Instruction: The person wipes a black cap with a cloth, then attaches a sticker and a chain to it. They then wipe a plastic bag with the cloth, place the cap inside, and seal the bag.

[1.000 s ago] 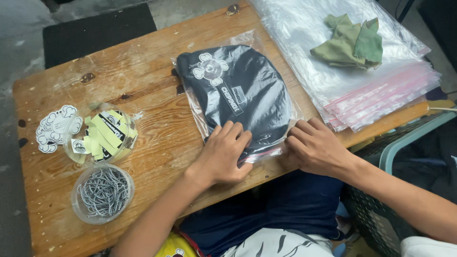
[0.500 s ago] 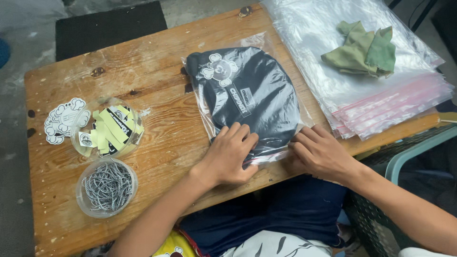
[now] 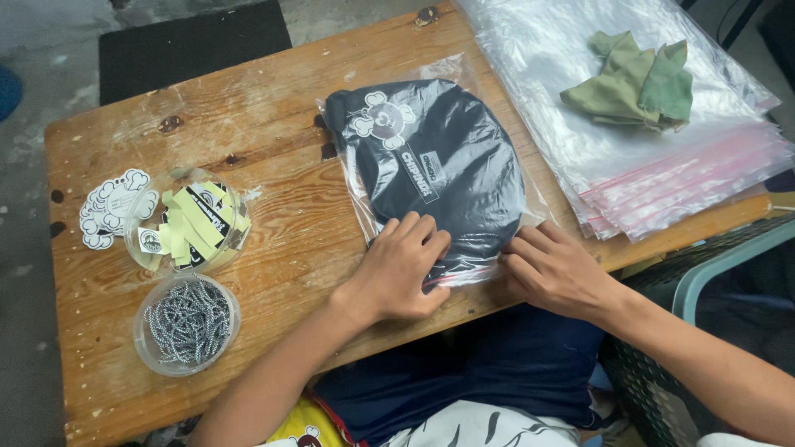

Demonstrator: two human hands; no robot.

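Observation:
A dark folded garment with a white cartoon print lies inside a clear plastic bag on the wooden table. My left hand presses flat on the bag's near edge, fingers together. My right hand rests at the bag's near right corner, fingertips pinching its sealing strip. Both hands touch the same bag.
A stack of clear zip bags with pink strips lies at the right, with a green cloth on top. At the left stand a clear tub of tags, a tub of ball chains and white stickers. A chair stands at right.
Both hands have stayed on the bag's near edge, with the fingers shifting slightly along it. The view has drifted a little.

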